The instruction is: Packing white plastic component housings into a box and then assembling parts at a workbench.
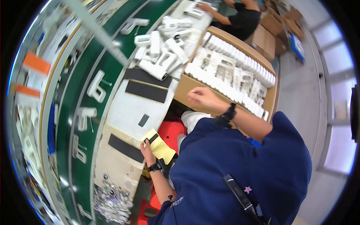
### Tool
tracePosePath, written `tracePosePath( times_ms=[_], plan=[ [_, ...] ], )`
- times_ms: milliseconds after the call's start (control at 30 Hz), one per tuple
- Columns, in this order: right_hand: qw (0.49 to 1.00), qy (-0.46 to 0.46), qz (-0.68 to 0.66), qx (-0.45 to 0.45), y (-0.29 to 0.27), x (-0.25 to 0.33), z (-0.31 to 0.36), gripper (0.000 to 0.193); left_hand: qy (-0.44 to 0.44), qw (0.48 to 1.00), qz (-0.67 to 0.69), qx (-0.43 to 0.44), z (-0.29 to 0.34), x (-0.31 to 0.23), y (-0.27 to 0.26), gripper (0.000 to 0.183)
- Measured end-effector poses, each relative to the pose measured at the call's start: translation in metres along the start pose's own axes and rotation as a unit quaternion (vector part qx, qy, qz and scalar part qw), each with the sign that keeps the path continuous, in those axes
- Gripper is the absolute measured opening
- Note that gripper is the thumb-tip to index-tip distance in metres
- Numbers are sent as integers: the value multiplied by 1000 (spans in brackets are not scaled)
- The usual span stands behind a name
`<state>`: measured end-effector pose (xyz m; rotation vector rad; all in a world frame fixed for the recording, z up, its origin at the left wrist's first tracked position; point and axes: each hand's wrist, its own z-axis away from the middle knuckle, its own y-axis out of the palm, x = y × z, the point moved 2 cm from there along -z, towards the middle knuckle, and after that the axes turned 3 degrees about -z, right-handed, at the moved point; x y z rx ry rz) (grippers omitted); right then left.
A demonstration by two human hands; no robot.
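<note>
My left hand (147,150) grips the edge of a yellow sheet (162,149) at the table's near edge. A short black strip (152,139) lies on the sheet beside my thumb. My right hand (204,98) is raised over the near side of a cardboard box (180,92), its fingers curled together. Whatever it may hold is too small to make out. Rows of white plastic parts (210,77) fill that box. On the worktable (129,108), a small dark rectangle (143,120) lies between my left hand and larger black strips (146,90).
White gun-shaped housings (161,47) are piled farther up the table; more ride a green conveyor (84,146). Small metallic parts (112,198) form a heap at lower left. A red stool (171,133) stands by the table. A co-worker (240,20) handles a housing at the top.
</note>
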<state>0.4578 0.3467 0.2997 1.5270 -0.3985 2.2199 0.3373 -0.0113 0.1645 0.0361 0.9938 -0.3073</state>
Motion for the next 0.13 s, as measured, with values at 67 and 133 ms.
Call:
tracePosePath(
  times_ms=[67,133],
  plan=[
    [999,-24,38,-26,-81,-16,37,23,15,998,-2,61,-4,7,30,53],
    [996,28,27,-80,-149,-24,60,26,22,993,2,114,-4,8,54,55]
  ],
)
